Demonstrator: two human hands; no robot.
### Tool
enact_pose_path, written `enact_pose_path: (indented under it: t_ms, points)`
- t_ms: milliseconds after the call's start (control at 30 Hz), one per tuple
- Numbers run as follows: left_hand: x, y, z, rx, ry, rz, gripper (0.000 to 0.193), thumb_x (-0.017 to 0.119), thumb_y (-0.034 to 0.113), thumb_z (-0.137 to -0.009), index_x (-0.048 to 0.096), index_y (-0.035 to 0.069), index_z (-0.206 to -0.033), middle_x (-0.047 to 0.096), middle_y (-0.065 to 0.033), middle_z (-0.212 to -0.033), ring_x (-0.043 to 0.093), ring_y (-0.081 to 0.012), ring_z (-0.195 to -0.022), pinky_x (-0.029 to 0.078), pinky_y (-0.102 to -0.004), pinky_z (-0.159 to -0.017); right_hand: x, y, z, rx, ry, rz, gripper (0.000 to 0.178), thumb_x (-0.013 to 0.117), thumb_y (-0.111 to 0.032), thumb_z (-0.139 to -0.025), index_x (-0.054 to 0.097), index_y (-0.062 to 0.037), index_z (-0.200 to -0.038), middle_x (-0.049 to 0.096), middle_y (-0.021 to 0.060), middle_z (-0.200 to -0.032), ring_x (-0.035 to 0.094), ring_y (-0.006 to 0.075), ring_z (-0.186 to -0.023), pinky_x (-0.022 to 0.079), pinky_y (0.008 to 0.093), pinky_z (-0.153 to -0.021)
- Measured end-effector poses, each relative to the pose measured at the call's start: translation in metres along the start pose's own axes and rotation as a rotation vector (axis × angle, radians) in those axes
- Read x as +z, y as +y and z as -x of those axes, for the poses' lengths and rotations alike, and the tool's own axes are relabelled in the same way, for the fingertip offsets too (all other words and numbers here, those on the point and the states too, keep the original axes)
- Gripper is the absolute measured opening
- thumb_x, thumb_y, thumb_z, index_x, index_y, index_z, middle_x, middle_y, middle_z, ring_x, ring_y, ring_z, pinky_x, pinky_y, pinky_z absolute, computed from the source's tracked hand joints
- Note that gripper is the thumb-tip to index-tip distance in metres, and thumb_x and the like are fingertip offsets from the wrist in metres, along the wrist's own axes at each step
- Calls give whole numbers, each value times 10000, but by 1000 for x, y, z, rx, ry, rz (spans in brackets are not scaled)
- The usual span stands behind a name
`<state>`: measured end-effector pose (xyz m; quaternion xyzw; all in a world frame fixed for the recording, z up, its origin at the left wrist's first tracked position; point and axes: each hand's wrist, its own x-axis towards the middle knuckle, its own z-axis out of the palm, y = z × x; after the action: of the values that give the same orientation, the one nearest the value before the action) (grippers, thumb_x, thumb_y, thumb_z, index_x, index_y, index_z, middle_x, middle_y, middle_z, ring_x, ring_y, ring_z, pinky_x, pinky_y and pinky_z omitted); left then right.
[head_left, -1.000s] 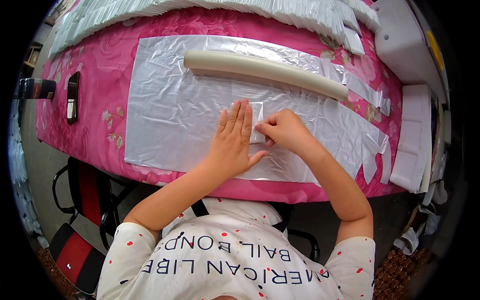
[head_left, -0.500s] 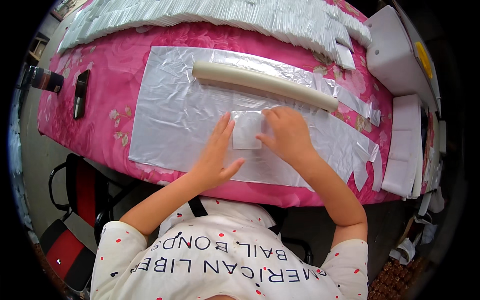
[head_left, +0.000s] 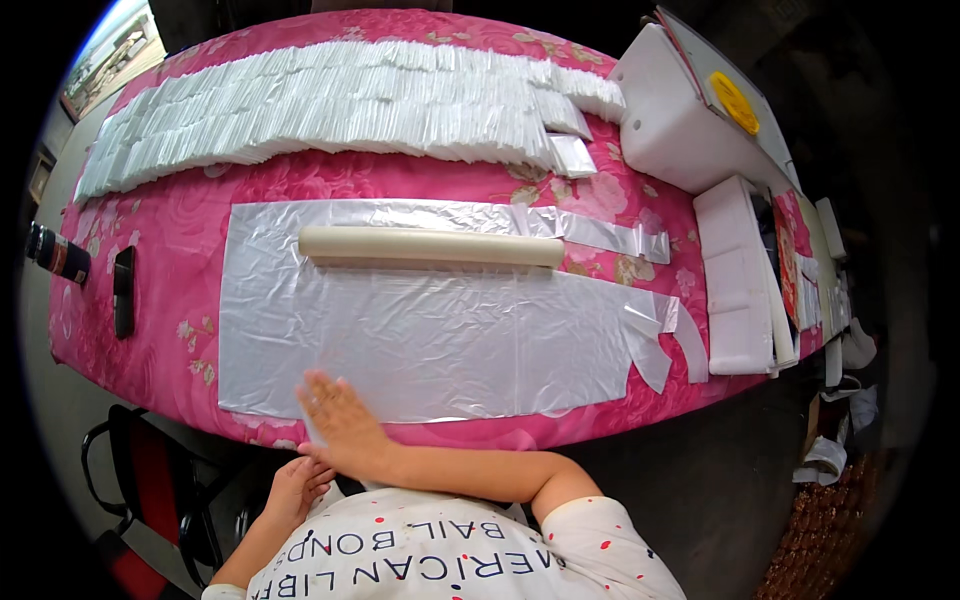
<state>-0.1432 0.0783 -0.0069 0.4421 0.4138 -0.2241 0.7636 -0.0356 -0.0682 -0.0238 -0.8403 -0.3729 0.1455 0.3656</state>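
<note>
My left hand (head_left: 292,490) is low at the table's near edge, its fingers curled. A pale sliver of what looks like the folded plastic bag (head_left: 308,422) rises from it, mostly hidden behind my right hand (head_left: 345,432). That right hand reaches across to the left with its fingers stretched out, palm against the bag. Before me on the table lies a flat, wrinkled silvery-white plastic bag (head_left: 420,345), with its cut handle strips at the right end. Across its far part rests a long beige rod (head_left: 430,247).
Long rows of folded white packets (head_left: 320,110) stand along the far side of the pink flowered tablecloth (head_left: 265,180). A phone (head_left: 123,292) and a dark jar (head_left: 58,253) are at left. White foam boxes (head_left: 735,285) stand at right. A black-and-red chair (head_left: 150,470) is lower left.
The small folded square has left the sheet. Both hands have moved left and toward my body, the right crossing over to the left. The view has shifted, showing more of the far table.
</note>
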Motion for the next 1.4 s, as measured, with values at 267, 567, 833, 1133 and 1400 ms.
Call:
enact_pose_path:
  t_ms: [267, 567, 833, 1133, 1400]
  points:
    - [30, 30, 6, 682, 70, -1066, 42, 625, 66, -758, 637, 31, -739, 630, -90, -640, 624, -178, -568, 484, -294, -523, -38, -2, -4, -199, -86, -105, 480, 583, -251, -808, 462, -22, -1213, 352, 174, -1362, 185, 329, -1348, 83, 512, -1088]
    - [88, 73, -1, 1142, -62, -1334, 373, 716, 114, -645, 600, 39, -991, 636, -137, -992, 628, -309, -827, 512, -357, -701, -185, 87, 13, -66, 393, -233, 94, 697, -123, -731, 634, -69, -775, 584, 70, -1055, 456, 273, -1139, 322, 416, -985]
    - [109, 80, -22, 1074, -197, -1363, 352, 696, 99, -665, 602, 32, -998, 613, -143, -1073, 616, -317, -891, 507, -370, -743, -356, 279, -17, 393, 1177, -476, 234, 612, -175, -857, 616, 26, -977, 624, 27, -837, 554, 73, -743, 441, 213, -682]
    - [110, 85, -28, 1005, -161, -1330, 327, 664, 61, -671, 604, 17, -989, 605, -151, -1086, 614, -315, -920, 507, -361, -759, -343, 333, -42, 534, 1213, 626, 444, 687, -240, -718, 582, -25, -1092, 581, 160, -1075, 490, 327, -1043, 327, 413, -964]
    - [135, 95, -41, 1136, -280, -1471, 433, 657, 65, -689, 555, 21, -1107, 525, -157, -1205, 559, -329, -1015, 473, -370, -828, -255, 182, 30, 144, 376, 294, 452, 656, -265, -779, 552, -30, -1151, 570, 138, -1082, 495, 310, -1028, 385, 399, -896]
